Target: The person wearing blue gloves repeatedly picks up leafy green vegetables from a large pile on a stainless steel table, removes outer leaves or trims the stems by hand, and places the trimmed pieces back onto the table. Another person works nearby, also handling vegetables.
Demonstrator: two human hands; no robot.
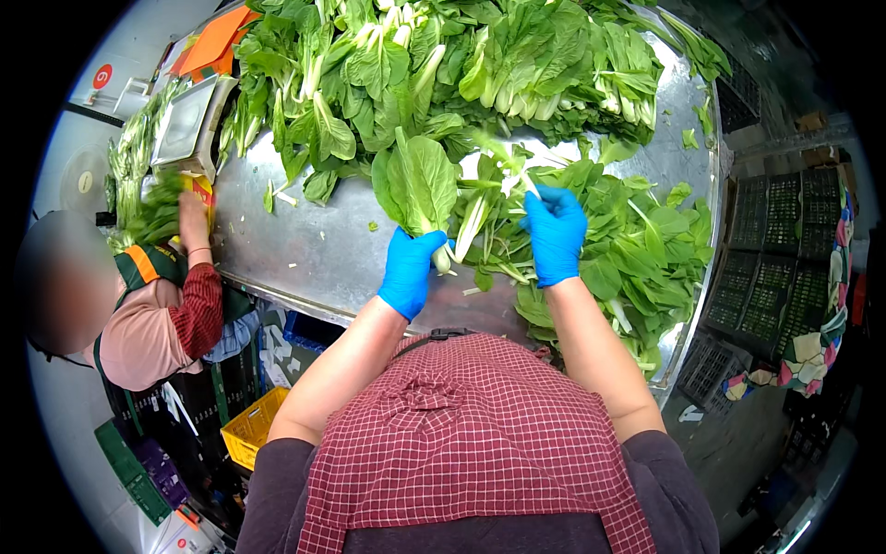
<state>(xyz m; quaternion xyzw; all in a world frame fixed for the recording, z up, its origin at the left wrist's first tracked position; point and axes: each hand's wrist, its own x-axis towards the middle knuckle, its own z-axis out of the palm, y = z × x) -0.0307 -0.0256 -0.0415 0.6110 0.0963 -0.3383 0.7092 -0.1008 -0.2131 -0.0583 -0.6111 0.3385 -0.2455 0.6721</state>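
My left hand (410,271), in a blue glove, grips a leafy green with a pale stalk (423,187) near its base, leaves pointing away from me. To its right, my right hand (555,234), gloved too, pinches the pale stem of a blurred loose leaf (502,154). Under and beside the right hand spreads a heap of loose leaves (651,249) with some stem pieces. Across the far side of the metal table (297,242) lies a large pile of whole leafy greens (387,69), several with their white stalks lined up.
At the left, a co-worker (152,311) handles greens beside a metal-topped scale (185,121). An orange container (214,41) stands at the back left. Below the table's near edge are a yellow crate (252,426) and a blue crate (311,332). Black crates (768,256) stand at the right.
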